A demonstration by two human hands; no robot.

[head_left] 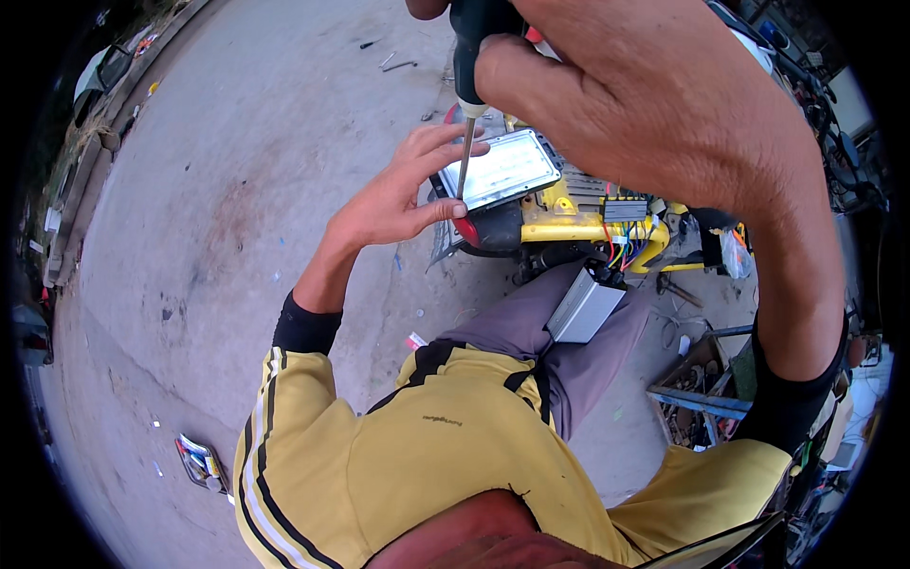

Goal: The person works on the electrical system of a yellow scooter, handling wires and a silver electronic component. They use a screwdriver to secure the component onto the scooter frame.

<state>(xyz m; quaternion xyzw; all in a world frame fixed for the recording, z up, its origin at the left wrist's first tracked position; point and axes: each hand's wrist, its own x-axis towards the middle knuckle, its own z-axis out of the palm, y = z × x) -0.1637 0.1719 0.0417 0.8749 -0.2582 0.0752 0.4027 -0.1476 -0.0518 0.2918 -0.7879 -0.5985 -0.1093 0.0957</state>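
Note:
My right hand [607, 95] is wrapped round the dark green handle of a screwdriver [467, 57], held almost upright. Its thin metal shaft runs down to the near left corner of a flat box with a shiny silver lid [517, 169]. Small screw holes line the lid's dark rim. My left hand [403, 194] reaches over that box's left side, fingers stretched out and apart. The left thumb is beside the screwdriver's tip, which it partly hides. Beneath the box lies a red and black end piece [493, 228] of a yellow frame [559, 230].
A silver finned controller box [586, 308] with coloured wires rests on my thigh. Another small finned module [626, 209] sits on the frame. On the ground are a hammer [681, 290], a crate of parts [697, 394], wrenches [400, 65] and a small tray [201, 463].

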